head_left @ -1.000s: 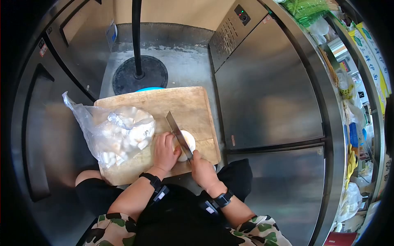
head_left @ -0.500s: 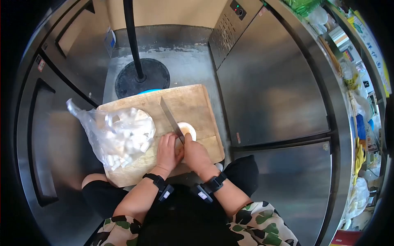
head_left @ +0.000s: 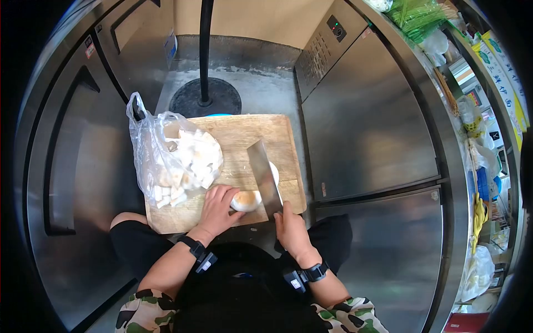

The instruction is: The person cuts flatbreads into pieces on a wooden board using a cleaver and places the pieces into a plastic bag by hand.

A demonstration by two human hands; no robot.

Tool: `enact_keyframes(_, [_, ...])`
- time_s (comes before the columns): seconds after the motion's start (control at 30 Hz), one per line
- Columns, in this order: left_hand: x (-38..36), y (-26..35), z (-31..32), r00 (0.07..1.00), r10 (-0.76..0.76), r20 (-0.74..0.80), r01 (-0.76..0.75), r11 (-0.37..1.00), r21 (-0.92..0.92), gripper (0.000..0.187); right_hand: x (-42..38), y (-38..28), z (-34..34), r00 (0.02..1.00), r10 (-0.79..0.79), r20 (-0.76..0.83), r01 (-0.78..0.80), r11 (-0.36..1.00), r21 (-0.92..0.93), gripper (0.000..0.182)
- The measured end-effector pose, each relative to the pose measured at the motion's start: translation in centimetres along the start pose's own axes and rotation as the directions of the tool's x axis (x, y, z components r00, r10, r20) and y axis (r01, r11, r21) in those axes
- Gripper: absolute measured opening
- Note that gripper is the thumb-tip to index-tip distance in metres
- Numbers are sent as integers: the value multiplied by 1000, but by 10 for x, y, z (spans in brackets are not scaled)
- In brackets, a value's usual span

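Observation:
My right hand (head_left: 292, 230) grips the handle of a broad-bladed cleaver (head_left: 265, 180), its blade pointing away from me over the cutting board (head_left: 239, 130). Left of the blade lies a round white bread bun (head_left: 246, 201) with a browned face. My left hand (head_left: 218, 209) holds that bun at its left edge, thumb near me and fingers on the far side. Another white piece (head_left: 275, 173) shows partly behind the blade. Cut white bread pieces (head_left: 197, 158) lie heaped on the board's left, partly in and under a clear plastic bag (head_left: 147, 139).
The board rests between my knees. Steel cabinets stand at left (head_left: 83, 161) and right (head_left: 366, 127). A black pole on a round base (head_left: 205, 100) rises beyond the board. At far right, a cluttered counter carries bags and a yellow cloth (head_left: 478, 219).
The cleaver has come away from between my hands and moved right with my right hand. My left hand stays at the bun. The bag stands more upright, and the camera view has shifted.

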State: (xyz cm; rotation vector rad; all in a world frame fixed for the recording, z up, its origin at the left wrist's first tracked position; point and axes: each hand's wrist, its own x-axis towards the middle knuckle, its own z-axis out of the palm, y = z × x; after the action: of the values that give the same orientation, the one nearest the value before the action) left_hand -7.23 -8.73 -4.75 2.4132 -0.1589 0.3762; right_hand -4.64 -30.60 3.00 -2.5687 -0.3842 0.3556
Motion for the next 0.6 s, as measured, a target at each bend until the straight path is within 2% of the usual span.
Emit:
enact_keyframes(0.1, [5,2,17,994,-61,-96,63,998,13,65,-11,-5,-6,999,-27,34,27,1000,5,21])
enact_keyframes(0.17, [9,5,21,990,-93,-102,95,995,20,63,-15,-9,-7,998,-36,55,37,999,-13,21])
enact_keyframes(0.2, [11,5,21,989,-109,-105,112,993,25,62,-16,-7,-4,996,-68,52,72,994,-87,22])
enact_keyframes(0.5, [15,6,15,989,-84,-125,86,996,9,59,-16,-18,4,989,-18,144,46,980,-196,20])
enact_keyframes(0.6, [21,-2,13,996,-63,-59,63,998,-4,56,-11,-20,9,977,55,206,-5,972,-235,20])
